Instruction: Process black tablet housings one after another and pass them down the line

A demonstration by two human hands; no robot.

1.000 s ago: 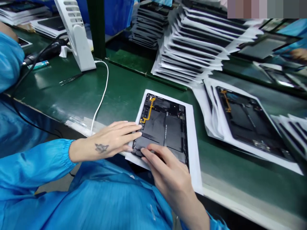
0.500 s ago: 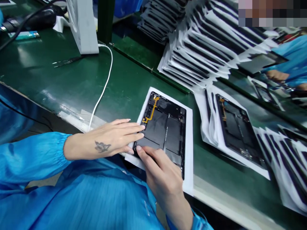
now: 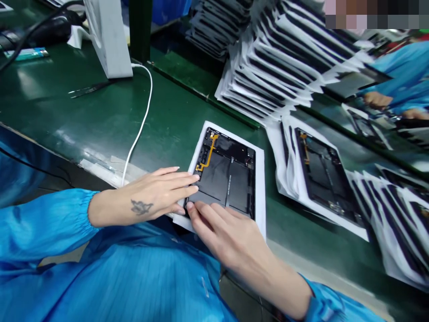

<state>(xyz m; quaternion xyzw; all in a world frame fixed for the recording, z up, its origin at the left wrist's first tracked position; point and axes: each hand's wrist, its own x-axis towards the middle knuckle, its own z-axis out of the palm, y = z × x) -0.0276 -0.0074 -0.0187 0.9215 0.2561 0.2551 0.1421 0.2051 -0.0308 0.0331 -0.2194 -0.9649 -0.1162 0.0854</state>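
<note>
A black tablet housing (image 3: 217, 174) with its inside showing lies on a white sheet (image 3: 260, 188) at the table's front edge. An orange flex cable (image 3: 210, 154) runs along its upper left part. My left hand (image 3: 157, 194) rests with fingers stretched out, their tips on the housing's left edge. My right hand (image 3: 224, 228) covers the lower part of the housing. Its thumb tip touches near the lower left corner and its fingers are bent; whether something small is under them is hidden.
Behind stands a tall stack of sheets and dark panels (image 3: 268, 71). To the right lie another open housing (image 3: 328, 174) and more stacked panels. A white stand (image 3: 112, 40), its cable (image 3: 147, 103) and tweezers (image 3: 89, 89) are at left. A co-worker's hand (image 3: 378, 99) shows far right.
My right hand has turned flatter over the lower housing, its forearm now reaching out more to the right. My left hand keeps its place on the edge. The whole view has shifted slightly.
</note>
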